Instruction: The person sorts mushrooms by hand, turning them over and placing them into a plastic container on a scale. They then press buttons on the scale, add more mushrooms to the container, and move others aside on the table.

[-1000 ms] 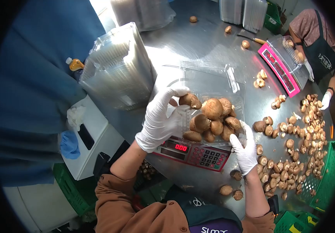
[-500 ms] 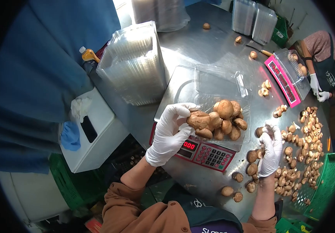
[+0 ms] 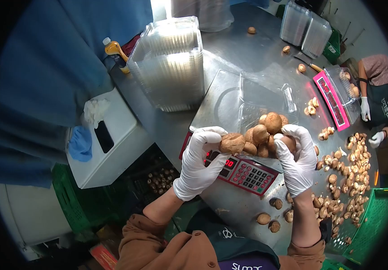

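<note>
My left hand (image 3: 199, 167), in a white glove, pinches a large brown mushroom (image 3: 232, 143) at the left edge of a clear plastic tray (image 3: 266, 96). Several brown mushrooms (image 3: 260, 134) are heaped in the near half of that tray. At the heap's right side my right hand (image 3: 298, 163), also gloved, has its fingers curled round another mushroom (image 3: 288, 144), partly hidden by the glove. Under the tray is a scale (image 3: 218, 96) with a red keypad panel (image 3: 251, 177); my left fingers partly cover its lit display.
Loose mushrooms (image 3: 353, 166) spread over the steel table (image 3: 230, 204) on the right, by a green crate (image 3: 374, 216). Stacked clear trays (image 3: 169, 67) stand at the back left. A pink scale (image 3: 332, 101) and a knife (image 3: 310, 64) lie near a co-worker (image 3: 381, 90).
My right hand has moved left and up from the loose mushrooms to the tray, a mushroom now in its fingers. The left hand keeps its mushroom. The whole view has shifted slightly.
</note>
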`<state>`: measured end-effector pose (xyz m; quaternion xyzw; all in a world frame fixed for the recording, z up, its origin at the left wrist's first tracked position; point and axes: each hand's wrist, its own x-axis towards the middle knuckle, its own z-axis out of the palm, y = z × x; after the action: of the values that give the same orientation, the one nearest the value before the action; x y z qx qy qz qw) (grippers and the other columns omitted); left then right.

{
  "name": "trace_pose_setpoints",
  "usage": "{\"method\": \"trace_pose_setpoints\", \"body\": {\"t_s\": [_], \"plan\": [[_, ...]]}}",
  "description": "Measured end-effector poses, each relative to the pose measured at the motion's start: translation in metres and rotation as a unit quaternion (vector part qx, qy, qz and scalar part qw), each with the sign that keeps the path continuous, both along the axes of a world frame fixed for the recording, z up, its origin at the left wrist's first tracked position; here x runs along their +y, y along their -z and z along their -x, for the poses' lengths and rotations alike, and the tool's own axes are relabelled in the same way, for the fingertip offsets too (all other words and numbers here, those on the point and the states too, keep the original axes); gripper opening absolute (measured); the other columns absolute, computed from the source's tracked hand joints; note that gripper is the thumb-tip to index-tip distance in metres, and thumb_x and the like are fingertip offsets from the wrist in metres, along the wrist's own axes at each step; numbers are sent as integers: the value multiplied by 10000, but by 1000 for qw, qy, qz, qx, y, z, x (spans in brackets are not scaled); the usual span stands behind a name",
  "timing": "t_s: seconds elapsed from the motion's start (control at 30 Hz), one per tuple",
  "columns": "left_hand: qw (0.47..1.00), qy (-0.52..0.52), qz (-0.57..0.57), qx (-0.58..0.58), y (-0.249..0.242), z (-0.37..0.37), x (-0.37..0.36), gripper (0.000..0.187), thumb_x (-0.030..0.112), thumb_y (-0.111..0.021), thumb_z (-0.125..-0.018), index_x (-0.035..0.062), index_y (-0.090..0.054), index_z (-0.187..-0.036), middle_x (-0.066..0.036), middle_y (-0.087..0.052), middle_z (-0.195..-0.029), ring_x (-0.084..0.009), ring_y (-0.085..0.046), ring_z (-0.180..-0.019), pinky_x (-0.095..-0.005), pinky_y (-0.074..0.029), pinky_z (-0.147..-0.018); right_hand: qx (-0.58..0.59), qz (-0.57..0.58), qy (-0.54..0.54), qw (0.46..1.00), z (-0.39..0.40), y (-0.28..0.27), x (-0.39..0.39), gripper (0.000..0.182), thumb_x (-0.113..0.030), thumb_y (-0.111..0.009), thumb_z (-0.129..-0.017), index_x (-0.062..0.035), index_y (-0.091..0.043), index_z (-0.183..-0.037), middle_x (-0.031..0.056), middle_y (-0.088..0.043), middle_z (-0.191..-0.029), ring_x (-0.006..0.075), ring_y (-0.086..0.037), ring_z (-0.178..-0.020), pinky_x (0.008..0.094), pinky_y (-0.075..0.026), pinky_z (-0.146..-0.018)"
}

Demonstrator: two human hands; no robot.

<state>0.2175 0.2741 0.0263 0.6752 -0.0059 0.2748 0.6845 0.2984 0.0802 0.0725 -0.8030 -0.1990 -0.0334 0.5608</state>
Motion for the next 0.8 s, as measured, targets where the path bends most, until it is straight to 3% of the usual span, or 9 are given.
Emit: {"method": "trace_pose_setpoints", "body": {"t_s": [0.03, 0.13, 0.23, 0.3, 0.37, 0.47, 0.57, 0.63, 0.8], "plan": [[996, 16, 86, 13, -1, 4, -4, 341, -111, -700, -791, 22, -573, -1078, -102, -584, -1154, -182, -601, -1046, -290, -524, -892, -42, 25, -10, 999, -4, -2, 6, 302, -98, -740, -849, -62, -609, -1118, 64, -604, -1008, 142, -633, -877, 284, -501, -815], [984, 72, 146, 66, 1, 17, -2, 435, -71, -690, -841, -20, -544, -1247, -81, -577, -1190, -145, -593, -1072, -276, -527, -921, -154, 51, -42, 986, -14, -12, 36, 277, -128, -740, -841, -83, -644, -1096, 77, -599, -918, 190, -630, -767, 293, -498, -697], [964, 112, 205, 130, -5, 25, 0, 430, 26, -686, -888, -16, -535, -1289, -87, -598, -1211, -138, -598, -1064, -276, -531, -903, -245, 175, -40, 953, -26, -7, 56, 257, -198, -703, -855, -100, -650, -1086, 66, -618, -938, 249, -612, -832, 355, -460, -802], [937, 127, 273, 175, -10, 30, 1, 412, 68, -687, -900, -14, -544, -1278, -92, -615, -1200, -135, -603, -1053, -272, -532, -898, -279, 290, -36, 915, -37, 14, 62, 259, -255, -627, -884, -142, -655, -1115, 53, -633, -994, 244, -595, -985, 438, -331, -1001], [932, 122, 297, 169, -5, 34, 1, 400, 114, -680, -914, -10, -549, -1271, -100, -644, -1146, -127, -625, -980, -253, -552, -807, -294, 406, -33, 865, -42, 35, 61, 265, -232, -587, -900, -146, -648, -1143, 54, -644, -1080, 244, -577, -1078, 455, -294, -1049], [918, 123, 334, 177, 1, 40, 1, 387, 122, -676, -918, -9, -553, -1261, -100, -652, -1108, -127, -637, -908, -251, -556, -733, -348, 402, 9, 847, -38, 44, 60, 272, -193, -579, -898, -137, -640, -1157, 72, -638, -1160, 243, -557, -1149, 461, -276, -1076], [911, 125, 346, 187, 3, 43, -2, 378, 134, -675, -921, -10, -557, -1250, -100, -655, -1083, -128, -640, -857, -250, -553, -693, -286, 317, -45, 903, -27, 18, 50, 273, -178, -590, -894, -109, -638, -1154, 98, -636, -1177, 266, -559, -1163, 464, -315, -1059], [905, 138, 352, 195, 3, 44, -7, 375, 138, -676, -920, -11, -558, -1243, -99, -653, -1082, -129, -641, -841, -251, -554, -695, -213, 164, -87, 959, -12, 6, 42, 200, -63, -626, -868, -44, -667, -1063, 135, -675, -1022, 314, -629, -996, 398, -485, -892], [903, 191, 329, 200, -5, 45, -27, 392, 129, -675, -917, 1, -565, -1271, -96, -640, -1109, -128, -627, -920, -253, -545, -746, 68, 71, -116, 988, 31, -17, 3, 207, -118, -703, -864, -27, -698, -1049, 100, -686, -883, 162, -671, -766, 285, -524, -678]]}}
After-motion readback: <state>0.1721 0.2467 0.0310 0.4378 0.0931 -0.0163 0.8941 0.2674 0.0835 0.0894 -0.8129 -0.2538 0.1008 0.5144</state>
